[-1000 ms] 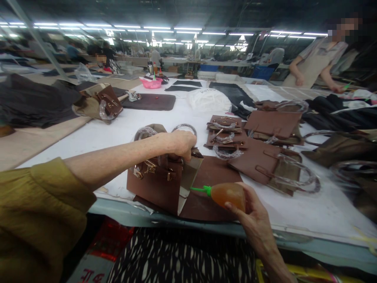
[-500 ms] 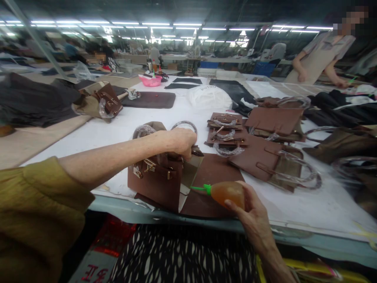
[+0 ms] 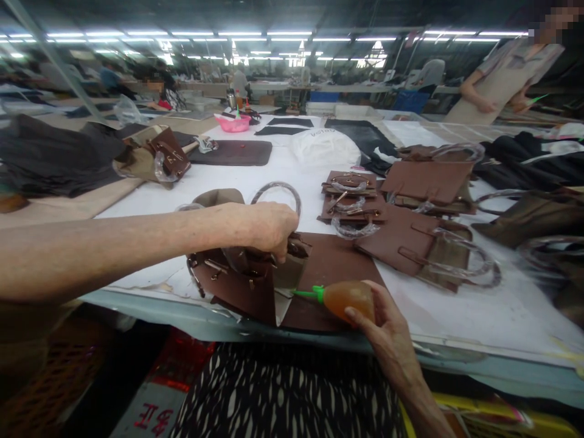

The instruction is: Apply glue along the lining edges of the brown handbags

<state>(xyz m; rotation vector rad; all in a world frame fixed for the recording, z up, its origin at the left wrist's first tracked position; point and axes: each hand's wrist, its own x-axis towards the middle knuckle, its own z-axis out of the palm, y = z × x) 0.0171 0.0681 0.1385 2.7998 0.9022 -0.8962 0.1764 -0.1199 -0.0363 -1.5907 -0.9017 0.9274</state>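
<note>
A brown handbag with gold-coloured fittings and a plastic-wrapped handle stands tilted near the table's front edge. My left hand reaches across it, fingers closed on its upper side edge. In my right hand is a squeeze bottle of amber liquid, lying sideways. Its green nozzle points left, with the tip at the pale open edge of the bag's side; whether it touches I cannot tell. A flat brown panel lies beneath the bag and bottle.
Several brown handbags lie to the right, and another bag sits at the back left. Farther back are a white plastic-wrapped bundle, a pink basin and dark sheets. A co-worker stands at the back right.
The handbag has tipped and shifted slightly left under my left hand, and its wrapped handle has swung left. The bottle has moved slightly left. The co-worker's hands have drawn closer to the body.
</note>
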